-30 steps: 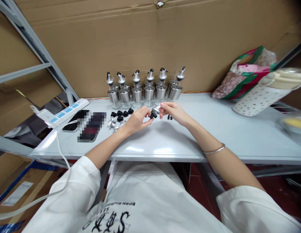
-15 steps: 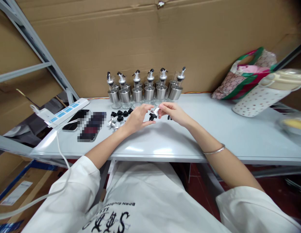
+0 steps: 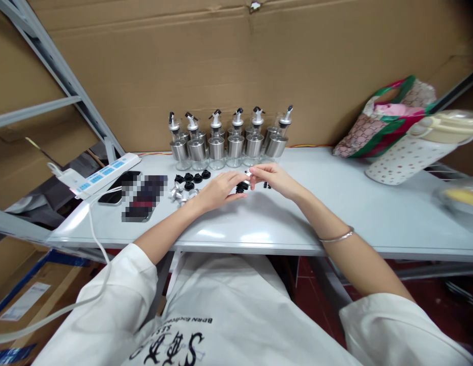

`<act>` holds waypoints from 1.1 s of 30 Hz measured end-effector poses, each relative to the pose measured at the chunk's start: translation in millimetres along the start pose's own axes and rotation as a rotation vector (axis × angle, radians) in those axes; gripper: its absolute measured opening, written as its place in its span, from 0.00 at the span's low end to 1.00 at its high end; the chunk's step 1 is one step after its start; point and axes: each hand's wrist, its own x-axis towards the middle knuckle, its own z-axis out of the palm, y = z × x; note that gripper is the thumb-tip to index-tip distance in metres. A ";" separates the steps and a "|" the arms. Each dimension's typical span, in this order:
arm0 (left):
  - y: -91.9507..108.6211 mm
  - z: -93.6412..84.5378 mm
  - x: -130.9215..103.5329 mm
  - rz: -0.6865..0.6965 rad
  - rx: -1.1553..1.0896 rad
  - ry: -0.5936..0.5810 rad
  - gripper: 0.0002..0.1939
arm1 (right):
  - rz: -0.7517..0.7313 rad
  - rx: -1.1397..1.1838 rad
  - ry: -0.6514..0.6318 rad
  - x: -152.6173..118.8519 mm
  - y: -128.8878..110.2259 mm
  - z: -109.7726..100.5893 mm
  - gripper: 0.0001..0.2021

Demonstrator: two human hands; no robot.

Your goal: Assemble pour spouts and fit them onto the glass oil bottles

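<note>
A silver pour spout with a black ribbed stopper (image 3: 242, 187) is between my two hands above the table. My left hand (image 3: 221, 190) is closed round its left side, the thumb below the black part. The fingers of my right hand (image 3: 270, 178) pinch its silver top from the right. Left of my left hand, several black stoppers (image 3: 188, 178) lie near loose silver spout parts (image 3: 177, 192). Small black pieces (image 3: 267, 185) rest beneath my right hand. Behind, glass-and-steel bottles (image 3: 235, 146) stand in rows, the front ones fitted with spouts.
On the left of the table (image 3: 335, 203) are two phones (image 3: 145, 201) and a white power strip (image 3: 107, 175) with a cable. A patterned bag (image 3: 381, 122), a spotted white jug (image 3: 404, 155) and a covered bowl (image 3: 463, 198) are at the right. Cardboard (image 3: 221, 61) backs the table.
The fingers of my left hand have closed in round the spout, which is now more covered. Both hands have come slightly closer together.
</note>
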 end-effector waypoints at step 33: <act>4.2 -1.6 0.8 -0.030 0.026 -0.079 0.18 | 0.003 -0.020 -0.070 -1.3 1.0 1.6 0.24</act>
